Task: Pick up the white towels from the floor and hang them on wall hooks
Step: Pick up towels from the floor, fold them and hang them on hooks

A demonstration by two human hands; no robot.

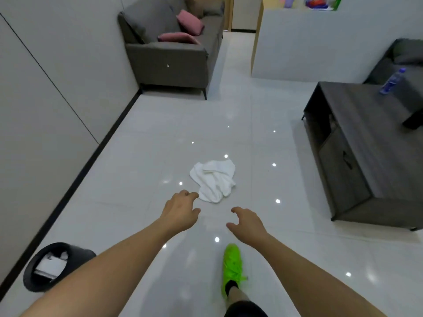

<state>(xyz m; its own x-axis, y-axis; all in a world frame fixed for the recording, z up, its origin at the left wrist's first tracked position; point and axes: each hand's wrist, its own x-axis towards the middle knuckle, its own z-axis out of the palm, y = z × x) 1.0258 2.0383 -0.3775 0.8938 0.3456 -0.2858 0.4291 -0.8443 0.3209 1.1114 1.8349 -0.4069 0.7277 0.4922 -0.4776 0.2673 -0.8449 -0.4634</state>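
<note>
A crumpled white towel (pixel 215 179) lies on the glossy pale tile floor in the middle of the view. My left hand (pixel 180 209) reaches forward with loosely curled fingers, its fingertips just short of the towel's near left edge, holding nothing. My right hand (pixel 247 223) is stretched out lower and to the right, fingers spread and relaxed, apart from the towel and empty. No wall hooks are in view.
A black bin (pixel 45 271) with paper inside stands by the left wall. A grey sofa (pixel 169 56) with pink cushions is at the back. A dark low cabinet (pixel 366 156) with a bottle (pixel 392 81) is on the right. My green shoe (pixel 232 268) is planted below.
</note>
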